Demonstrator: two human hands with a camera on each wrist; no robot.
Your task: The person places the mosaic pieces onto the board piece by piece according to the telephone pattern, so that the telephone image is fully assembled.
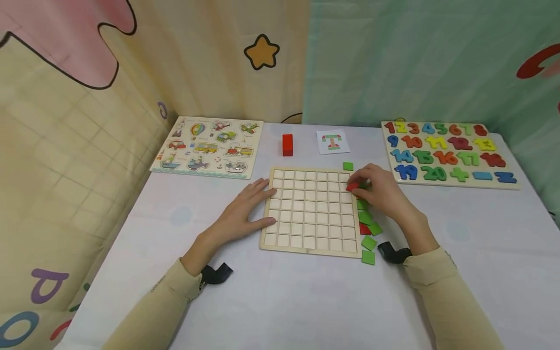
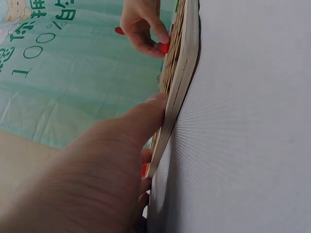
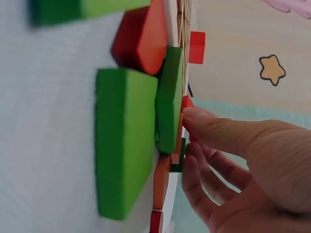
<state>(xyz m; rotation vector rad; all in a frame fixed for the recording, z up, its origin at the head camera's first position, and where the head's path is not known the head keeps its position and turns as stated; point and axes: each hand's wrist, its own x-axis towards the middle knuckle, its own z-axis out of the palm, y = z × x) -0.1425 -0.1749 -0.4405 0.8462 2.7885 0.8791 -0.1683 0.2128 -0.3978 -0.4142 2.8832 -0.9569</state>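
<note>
A wooden grid board [image 1: 309, 204] with bare square cells lies flat on the table. Along its left edge rests my left hand [image 1: 240, 209], fingers spread, thumb and fingertips touching the frame. In the left wrist view that thumb lies against the board's side. My right hand [image 1: 380, 189] pinches a red square tile [image 1: 352, 186] between thumb and fingers over the board's right edge, near the upper corner. Several loose green tiles [image 1: 365, 218] and a red tile [image 1: 364, 229] lie along the right side, partly overlapping; the hand hides some of them.
Behind the board stand a red block [image 1: 287, 145] and a pattern card [image 1: 332, 142] with a T-like figure. A vehicle puzzle [image 1: 210, 147] lies back left, a number puzzle [image 1: 446, 153] back right. Printed curtains [image 1: 218, 63] hang behind the table.
</note>
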